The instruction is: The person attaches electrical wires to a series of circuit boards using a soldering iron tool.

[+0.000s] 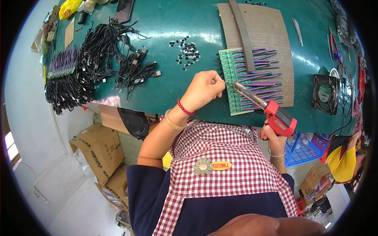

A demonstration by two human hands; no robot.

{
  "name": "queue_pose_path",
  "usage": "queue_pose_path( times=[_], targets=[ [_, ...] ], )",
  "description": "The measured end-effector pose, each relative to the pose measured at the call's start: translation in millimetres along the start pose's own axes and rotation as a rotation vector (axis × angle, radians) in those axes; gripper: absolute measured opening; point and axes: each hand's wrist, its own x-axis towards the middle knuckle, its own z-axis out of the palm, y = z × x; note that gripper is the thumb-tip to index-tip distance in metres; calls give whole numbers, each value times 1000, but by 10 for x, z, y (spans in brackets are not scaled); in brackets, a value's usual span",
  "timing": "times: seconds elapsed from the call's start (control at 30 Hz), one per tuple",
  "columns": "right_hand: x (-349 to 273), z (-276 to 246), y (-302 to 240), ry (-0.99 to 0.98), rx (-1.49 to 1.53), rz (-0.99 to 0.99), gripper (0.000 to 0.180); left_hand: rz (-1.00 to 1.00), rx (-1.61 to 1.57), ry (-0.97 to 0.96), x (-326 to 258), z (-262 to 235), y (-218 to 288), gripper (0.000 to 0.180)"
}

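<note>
My left hand (204,89) is closed in a pinch at the left edge of a green circuit board panel (235,106); what its fingertips hold, if anything, is too small to make out. In my right hand (272,137) is the grip of a red soldering gun (278,118). Its metal tip reaches the panel close to my left fingertips. Rows of pink, blue and black wires (262,83) run rightward from the panel over a brown backing board (275,35). Across the panel's upper part lies a grey metal bar (241,29).
Small black connectors (189,53) lie scattered left of the panel. Black cable bundles (100,47) cover the table's left side. On the right are a black fan (325,93), tweezers (297,32) and red-handled pliers (334,49). A blue crate (305,148) stands below; another person's yellow sleeve (341,163) shows nearby.
</note>
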Motion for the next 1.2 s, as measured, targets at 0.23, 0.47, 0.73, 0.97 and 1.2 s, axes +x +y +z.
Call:
queue_pose_path(
  times=[0.23,0.47,0.73,0.97,1.2],
  targets=[
    [-5,33,-118,48,55,-14,25,14,9,-3,-2,1,12,12],
    [4,20,-85,23,46,-26,25,10,5,-6,3,-4,-12,12],
    [13,44,-46,34,42,28,27,6,13,-7,13,0,11,12],
    [14,26,-79,40,33,-28,27,4,20,2,7,-8,-6,12],
    [16,29,-22,47,7,-3,26,10,13,-7,22,-6,-5,12]
  ],
)
